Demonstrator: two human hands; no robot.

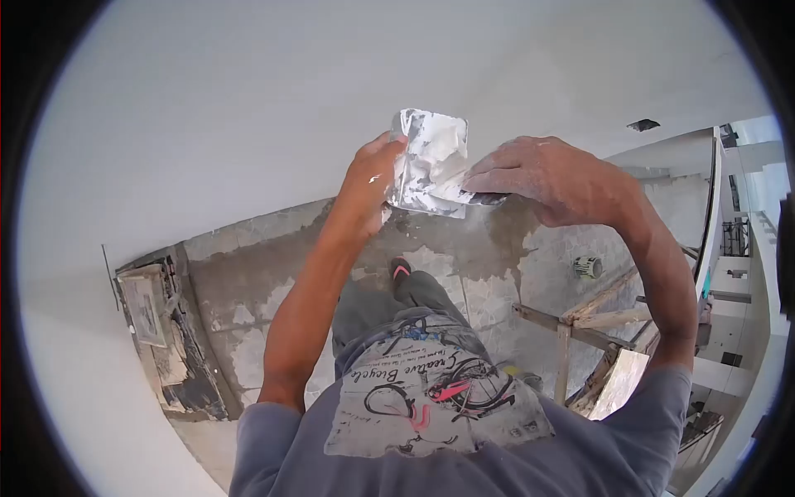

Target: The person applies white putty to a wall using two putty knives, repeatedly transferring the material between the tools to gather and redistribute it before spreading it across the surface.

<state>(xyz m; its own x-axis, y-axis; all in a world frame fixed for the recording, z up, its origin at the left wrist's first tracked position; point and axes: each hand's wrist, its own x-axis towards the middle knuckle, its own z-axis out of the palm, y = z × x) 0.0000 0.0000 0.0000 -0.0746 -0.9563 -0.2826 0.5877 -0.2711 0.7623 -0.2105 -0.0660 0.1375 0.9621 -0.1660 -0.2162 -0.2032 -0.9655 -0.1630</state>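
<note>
My left hand (371, 184) is closed around the left edge of a flat metal putty plate (402, 197), its thumb near the top. White putty (437, 149) is smeared thickly over the plate's face. From the right, my right hand (551, 178) grips a putty knife (487, 199) by its dark handle. The knife's blade meets the putty at the plate's lower right and is partly hidden by putty and fingers. Both hands carry white smears or dust. They are raised before a smooth pale wall (240, 108).
Below lies a stained, patchy tiled floor (489, 298). A wooden frame (609, 319) stands at the right, with a small bucket (588, 267) beyond it. Worn boards (145, 311) lie at the left by the wall. A dark hole (643, 125) shows in the pale surface at upper right.
</note>
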